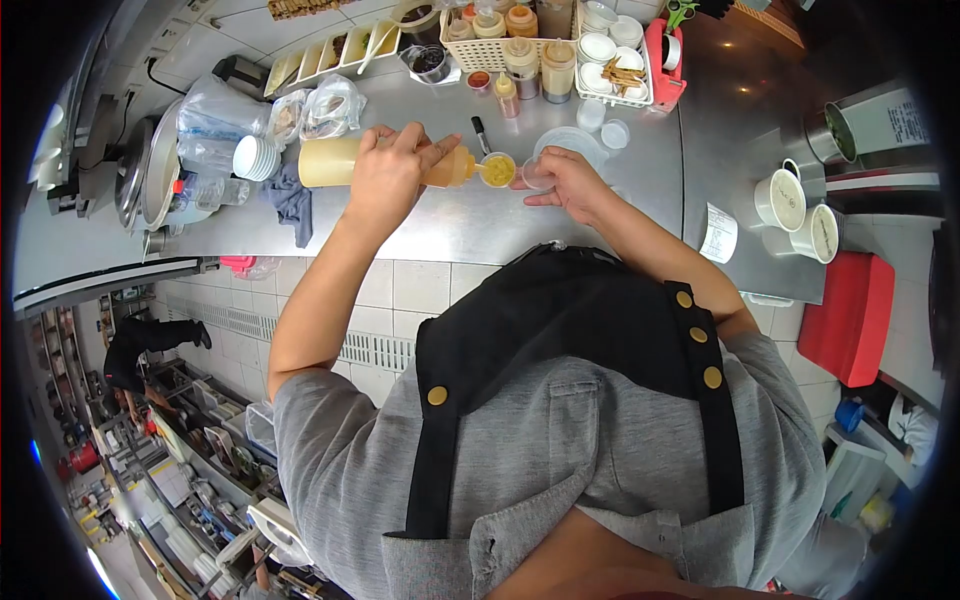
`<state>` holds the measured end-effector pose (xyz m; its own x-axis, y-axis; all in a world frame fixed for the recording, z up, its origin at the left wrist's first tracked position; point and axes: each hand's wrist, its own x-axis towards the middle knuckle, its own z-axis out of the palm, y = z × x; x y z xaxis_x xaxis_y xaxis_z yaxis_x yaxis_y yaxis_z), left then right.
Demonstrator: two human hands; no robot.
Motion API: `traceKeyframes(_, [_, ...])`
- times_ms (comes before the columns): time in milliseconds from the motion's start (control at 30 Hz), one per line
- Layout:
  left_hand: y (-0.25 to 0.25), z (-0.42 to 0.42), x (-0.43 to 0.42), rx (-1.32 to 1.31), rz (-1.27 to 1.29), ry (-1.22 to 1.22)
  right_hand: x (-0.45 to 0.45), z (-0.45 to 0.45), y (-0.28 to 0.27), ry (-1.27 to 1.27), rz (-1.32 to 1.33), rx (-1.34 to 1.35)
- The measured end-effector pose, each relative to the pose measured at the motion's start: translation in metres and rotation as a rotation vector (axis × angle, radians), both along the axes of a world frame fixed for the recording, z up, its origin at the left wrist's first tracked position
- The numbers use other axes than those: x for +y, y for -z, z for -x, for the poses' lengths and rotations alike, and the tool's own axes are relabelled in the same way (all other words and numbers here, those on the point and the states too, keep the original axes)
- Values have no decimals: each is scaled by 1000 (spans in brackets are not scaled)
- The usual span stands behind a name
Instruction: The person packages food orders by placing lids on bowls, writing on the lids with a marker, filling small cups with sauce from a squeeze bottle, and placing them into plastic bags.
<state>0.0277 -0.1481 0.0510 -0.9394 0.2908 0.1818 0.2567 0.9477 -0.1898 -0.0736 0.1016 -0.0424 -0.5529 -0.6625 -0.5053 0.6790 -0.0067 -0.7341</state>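
Note:
My left hand [392, 172] is wrapped round a large squeeze bottle [325, 162] of pale yellow sauce, which lies tilted on its side. Its nozzle points right, into the near edge of a small round cup [497, 170] with yellow contents. Just right of that cup, my right hand [568, 185] holds a clear round lid [538, 174] between thumb and fingers, its fingertips close to the cup. Whether those fingertips touch the cup cannot be made out. A black marker [480, 134] lies above the cup, and a clear plastic plate or lid [575, 143] rests behind my right hand.
On the steel counter [420, 225] are a blue-grey cloth [291, 203], stacked white cups [256, 158], bagged items [333, 105], a bottle basket [490, 52], a white container rack [618, 60] and paper tubs [781, 199]. A co-worker [135, 355] bends at the far left.

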Motion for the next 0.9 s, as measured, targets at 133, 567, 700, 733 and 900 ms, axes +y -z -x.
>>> traceKeyframes(133, [1,0,0,-80,-202,-41,2,3,-3,11,48,-24])
traceKeyframes(567, [46,46,-5,-231,-1418,-84,40,15,-34,141,108,31])
traceKeyframes(700, [10,114,7,32,-1771,7,67,20,-38,244,98,34])
traceKeyframes(733, [4,135,12,238,-1876,68,73,20,-40,272,88,51])
traceKeyframes(900, [-5,242,53,462,-1916,146,103,17,-40,384,75,58])
